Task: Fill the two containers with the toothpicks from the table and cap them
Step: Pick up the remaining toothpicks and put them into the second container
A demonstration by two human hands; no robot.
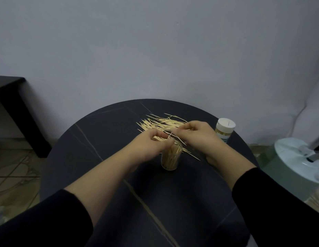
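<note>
Count: two containers, two hands, one scatter of toothpicks (160, 123), too many to number.

Open container (170, 161): clear, uncapped, upright at centre of the round dark table (101, 139). It is packed with sticks standing on end, their long axis vertical along the wall.

Capped container (224, 132): upright near the right rim of the table, white lid (226, 124) on, well apart from both hands.

The loose toothpicks lie flat in the upper middle of the tabletop, just beyond the hands. Most have their long axis running roughly left to right in the frame. A few stragglers (192, 155) slant from upper left to lower right, under the right wrist.

Left hand (149, 147): just left of and above the mouth of the open container, fingers curled around a small bunch of toothpicks whose tips point toward the opening.

Right hand (198, 136): right of the container mouth, over the near edge of the scatter. Thumb and forefinger pinch at least one of the toothpicks; how many, cannot tell.

Both forearms are bare below black sleeves.

Surroundings: dark side table (11, 93) at far left; pale round appliance (295, 157) at lower right.
</note>
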